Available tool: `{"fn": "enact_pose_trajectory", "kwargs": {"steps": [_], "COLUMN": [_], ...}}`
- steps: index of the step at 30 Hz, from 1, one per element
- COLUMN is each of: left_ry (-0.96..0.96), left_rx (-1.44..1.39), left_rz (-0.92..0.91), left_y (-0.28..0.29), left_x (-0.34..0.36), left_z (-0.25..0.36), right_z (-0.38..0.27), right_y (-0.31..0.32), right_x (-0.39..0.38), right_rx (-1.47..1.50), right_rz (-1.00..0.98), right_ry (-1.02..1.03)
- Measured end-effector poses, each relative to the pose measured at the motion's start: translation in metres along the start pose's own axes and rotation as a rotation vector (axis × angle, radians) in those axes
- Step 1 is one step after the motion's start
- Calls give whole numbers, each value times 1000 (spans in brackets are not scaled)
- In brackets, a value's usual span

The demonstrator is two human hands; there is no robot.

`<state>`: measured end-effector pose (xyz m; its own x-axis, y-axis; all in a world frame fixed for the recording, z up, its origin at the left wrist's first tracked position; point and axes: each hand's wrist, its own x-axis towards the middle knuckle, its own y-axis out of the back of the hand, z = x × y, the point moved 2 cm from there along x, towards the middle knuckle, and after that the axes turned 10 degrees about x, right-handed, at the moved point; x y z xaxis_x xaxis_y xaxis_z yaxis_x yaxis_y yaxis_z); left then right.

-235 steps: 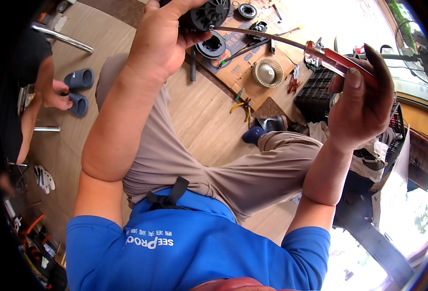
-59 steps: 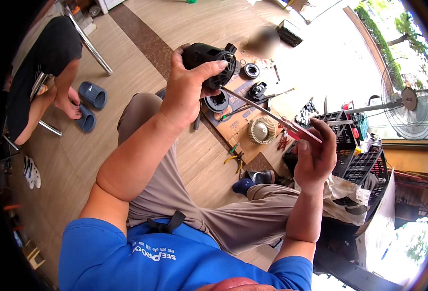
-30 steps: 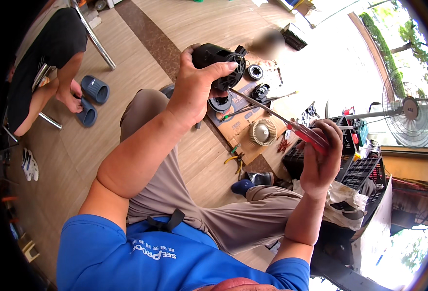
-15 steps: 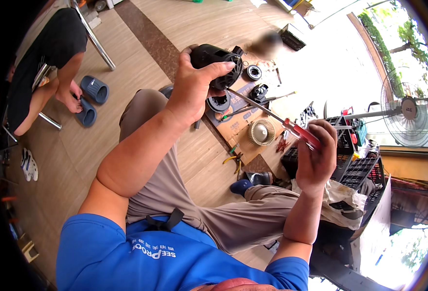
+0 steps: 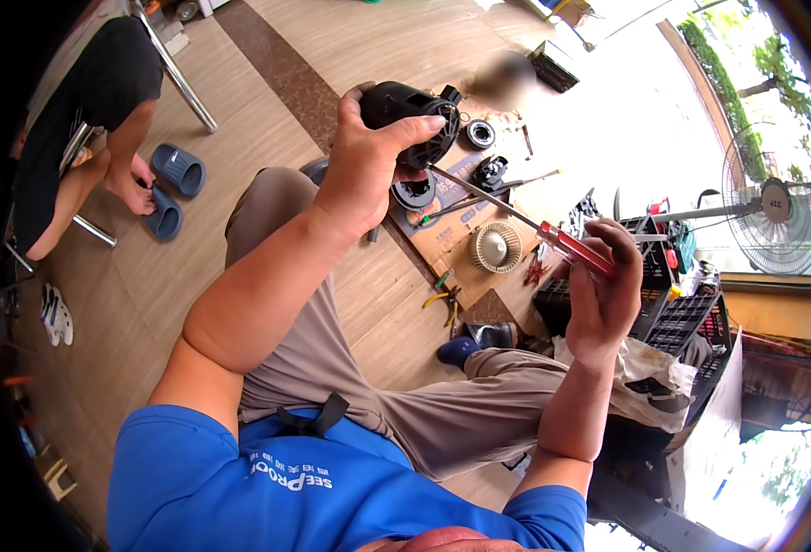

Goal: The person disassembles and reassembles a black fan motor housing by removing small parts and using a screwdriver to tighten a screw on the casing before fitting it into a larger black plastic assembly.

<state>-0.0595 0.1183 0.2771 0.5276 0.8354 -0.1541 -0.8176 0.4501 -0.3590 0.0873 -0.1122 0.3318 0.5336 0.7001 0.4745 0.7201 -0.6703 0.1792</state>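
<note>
My left hand is wrapped round a black motor housing with a slotted round end, held up above the floor. In my right hand is a screwdriver with a red handle and a long thin shaft. Its shaft points up and left, and the tip meets the lower edge of the housing's slotted end. Exactly what the tip touches there is too small to make out. The right fingers curl about the handle, with the index finger bent over its end.
Beyond my hands, a flattened cardboard sheet bears a white fan wheel, a black ring and other parts. Yellow-handled pliers lie nearby. Black crates and a standing fan are at right. Another person's legs and grey slippers are at left.
My right fingers have shifted on the screwdriver handle, the hand opening slightly and moving a little right. The left hand and the motor housing stay nearly in place.
</note>
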Motion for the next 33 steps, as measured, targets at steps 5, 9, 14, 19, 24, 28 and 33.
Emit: {"fn": "enact_pose_trajectory", "kwargs": {"steps": [5,9,14,19,24,28,33], "left_ry": [-4,-32,-33,0,3,-15,-14], "left_rx": [-6,11,8,-63,-88,-70,-70], "left_rz": [2,11,31,-7,-53,-75,-83], "left_y": [-4,-1,2,2,-2,-6,-9], "left_x": [-3,1,3,2,-2,-5,-7], "left_z": [-3,-3,-3,-1,2,2,0], "right_z": [-3,1,6,-1,-11,-7,-4], "right_y": [-1,-4,-7,-2,21,21,16], "right_x": [0,-4,-2,2,7,5,1], "right_rx": [-126,-119,-36,-74,111,55,127], "right_rz": [8,78,103,3,81,57,41], "right_ry": [89,-92,-210,-35,162,201,222]}}
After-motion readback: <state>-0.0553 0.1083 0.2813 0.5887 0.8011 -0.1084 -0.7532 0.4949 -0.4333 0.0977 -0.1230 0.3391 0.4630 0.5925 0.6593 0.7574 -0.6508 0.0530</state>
